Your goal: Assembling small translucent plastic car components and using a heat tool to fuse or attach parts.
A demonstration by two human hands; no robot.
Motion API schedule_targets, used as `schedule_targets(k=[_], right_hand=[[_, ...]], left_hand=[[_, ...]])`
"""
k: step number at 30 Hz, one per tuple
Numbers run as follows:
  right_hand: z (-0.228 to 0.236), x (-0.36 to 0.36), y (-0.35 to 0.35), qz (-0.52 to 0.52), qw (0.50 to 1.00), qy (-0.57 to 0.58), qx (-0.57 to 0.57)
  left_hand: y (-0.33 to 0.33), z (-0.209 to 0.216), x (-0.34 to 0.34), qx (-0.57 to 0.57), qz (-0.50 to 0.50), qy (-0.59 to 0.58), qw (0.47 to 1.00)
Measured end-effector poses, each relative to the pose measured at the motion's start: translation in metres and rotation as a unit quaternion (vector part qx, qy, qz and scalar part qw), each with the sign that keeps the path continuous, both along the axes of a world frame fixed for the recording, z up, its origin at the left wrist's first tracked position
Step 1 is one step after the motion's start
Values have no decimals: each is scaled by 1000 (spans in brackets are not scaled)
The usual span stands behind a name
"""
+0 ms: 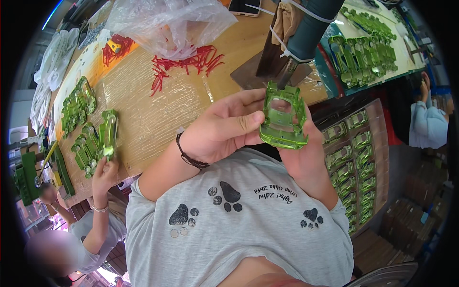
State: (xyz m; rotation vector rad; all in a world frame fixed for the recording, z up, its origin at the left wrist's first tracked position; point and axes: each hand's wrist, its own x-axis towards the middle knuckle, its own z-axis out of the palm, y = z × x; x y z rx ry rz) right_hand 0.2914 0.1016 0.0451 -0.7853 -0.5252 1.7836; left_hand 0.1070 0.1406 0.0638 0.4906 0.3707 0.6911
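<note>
In front of my chest I hold a shiny green plastic shell shaped like a toy car body (284,117), with window-like cut-outs. My left hand (224,125) grips its left side, thumb on the near face and fingers behind. My right hand (306,148) closes around its right side; most of those fingers are hidden behind the shell. At the shell's far end, the metal tip (287,71) of a dark green cylindrical tool (306,31) points down. I cannot tell whether tip and shell touch.
Red plastic scraps (184,63) and a clear plastic bag (172,24) lie on the wooden table (143,91). Green shells stand in rows at left (79,107) and far right (363,60). A tray of green shells (377,158) is beside me. A co-worker's hand (104,176) touches a shell.
</note>
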Motion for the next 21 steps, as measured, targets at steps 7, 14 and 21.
schedule_targets(k=[7,14,21], right_hand=[[-14,-6,8,32,998,50,26],[-11,-11,8,33,997,71,26],[-9,-9,7,45,994,89,33]], left_hand=[[-10,6,-7,26,47,50,997],[-12,10,-10,45,54,62,996],[-13,12,-9,47,50,73,995]])
